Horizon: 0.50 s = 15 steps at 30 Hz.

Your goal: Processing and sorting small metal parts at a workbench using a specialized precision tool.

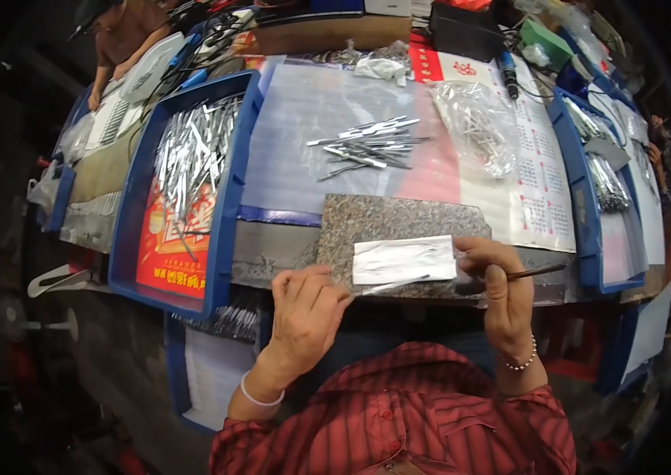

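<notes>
My left hand (301, 321) is closed, its fingertips pinching one end of a thin silvery metal strip (399, 285). The strip points right along the near edge of a white pad (403, 260), folded paper or cloth with dark streaks. Under the pad lies a speckled grey stone slab (399, 215) at the table's front edge. At the slab's right end, my right hand (503, 289) is closed around a slim dark-handled tool (540, 272); what its working end is I cannot make out. Beyond the slab, a loose pile of similar strips (371, 145) rests on plastic sheeting.
A blue tray (219, 229) of metal strips stands left; another blue tray (581, 194) with bundled strips is right. A clear plastic bag (478, 131) lies on the printed sheet. A dark screwdriver-like tool (509, 75) lies behind. Another person (134, 39) sits far left.
</notes>
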Motion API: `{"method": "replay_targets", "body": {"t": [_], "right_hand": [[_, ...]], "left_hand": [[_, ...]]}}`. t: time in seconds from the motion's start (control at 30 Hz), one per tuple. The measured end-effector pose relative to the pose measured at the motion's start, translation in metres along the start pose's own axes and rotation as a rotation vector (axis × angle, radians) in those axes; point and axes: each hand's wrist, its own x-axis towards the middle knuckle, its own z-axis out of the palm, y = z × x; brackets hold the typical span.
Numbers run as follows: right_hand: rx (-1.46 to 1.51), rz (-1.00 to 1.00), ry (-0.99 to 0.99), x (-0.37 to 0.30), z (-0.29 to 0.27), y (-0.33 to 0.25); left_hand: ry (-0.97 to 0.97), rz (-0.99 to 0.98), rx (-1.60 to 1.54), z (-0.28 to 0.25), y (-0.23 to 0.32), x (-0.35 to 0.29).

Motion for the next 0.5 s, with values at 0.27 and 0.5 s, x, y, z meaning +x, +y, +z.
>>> {"method": "replay_targets", "body": {"t": [0.27, 0.5], "right_hand": [[0.509, 0.539, -0.354, -0.034, 0.012, 0.007], [0.503, 0.591, -0.329, -0.040, 0.017, 0.005]], "left_hand": [[0.032, -0.044, -0.144, -0.010, 0.038, -0.028], [0.028, -0.216, -0.344, -0.005, 0.053, -0.042]]}}
